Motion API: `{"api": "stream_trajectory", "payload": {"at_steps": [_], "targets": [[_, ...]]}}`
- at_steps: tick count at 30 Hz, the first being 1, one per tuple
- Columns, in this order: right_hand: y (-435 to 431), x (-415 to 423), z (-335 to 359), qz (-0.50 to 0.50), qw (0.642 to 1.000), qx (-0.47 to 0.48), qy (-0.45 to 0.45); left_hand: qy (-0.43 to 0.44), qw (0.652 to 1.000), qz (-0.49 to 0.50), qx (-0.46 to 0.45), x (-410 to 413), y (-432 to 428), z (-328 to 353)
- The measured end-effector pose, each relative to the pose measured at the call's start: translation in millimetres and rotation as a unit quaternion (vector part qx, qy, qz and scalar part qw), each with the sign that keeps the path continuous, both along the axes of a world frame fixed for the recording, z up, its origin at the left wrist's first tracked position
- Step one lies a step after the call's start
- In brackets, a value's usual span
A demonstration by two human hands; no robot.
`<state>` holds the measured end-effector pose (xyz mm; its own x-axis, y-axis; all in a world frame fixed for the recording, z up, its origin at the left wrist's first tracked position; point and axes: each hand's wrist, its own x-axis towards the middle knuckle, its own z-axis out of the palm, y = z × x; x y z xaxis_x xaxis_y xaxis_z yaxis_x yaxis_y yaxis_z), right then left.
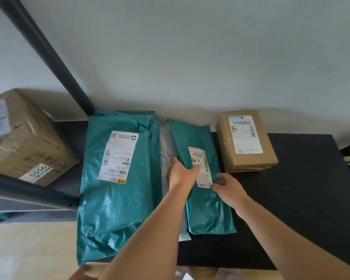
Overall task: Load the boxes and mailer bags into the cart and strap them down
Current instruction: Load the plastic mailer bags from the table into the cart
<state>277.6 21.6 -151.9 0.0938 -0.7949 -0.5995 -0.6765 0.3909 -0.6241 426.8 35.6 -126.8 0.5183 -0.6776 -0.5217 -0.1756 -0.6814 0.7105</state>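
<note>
Two hands on narrow teal mailer bag (206, 209), which lies flat on black counter (291, 199). Left hand (181, 173): fingers wrapped round the bag's left edge, thumb down on its white label (199, 156), a firm grip. Right hand (228, 188): fingers loosely bent at the bag's right edge, touching it; cannot tell whether they have closed on it. White mailer (166, 144) just left of left fingers, partly under the narrow bag. Large teal mailer bag (117, 188) further left. Small cardboard box (246, 140) near, beyond right fingers. Big cardboard box (26, 138) well left of both hands.
</note>
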Motion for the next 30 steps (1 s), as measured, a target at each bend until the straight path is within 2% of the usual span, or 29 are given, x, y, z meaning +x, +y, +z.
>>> {"api": "stream_trajectory", "payload": {"at_steps": [4, 9, 18, 24, 27, 30], "targets": [[5, 1, 4, 0.023, 1.0, 0.008, -0.007, 0.013, 0.999, -0.017, 0.024, -6, 0, -2], [5, -1, 12, 0.016, 0.999, 0.026, -0.016, -0.013, 0.999, -0.037, 0.024, -6, 3, 0], [3, -2, 26, -0.028, 0.998, 0.011, -0.047, -0.104, 0.994, 0.004, 0.008, -3, 5, 32], [8, 7, 54, -0.085, 0.975, 0.019, -0.203, -0.147, 0.986, 0.061, -0.041, 4, 10, 49], [13, 5, 72, -0.11, 0.949, 0.017, -0.296, -0.136, 0.985, 0.06, -0.085, 0, 11, 55], [19, -1, 82, -0.144, 0.932, 0.009, -0.332, -0.12, 0.983, 0.046, -0.133, -15, 12, 59]]}}
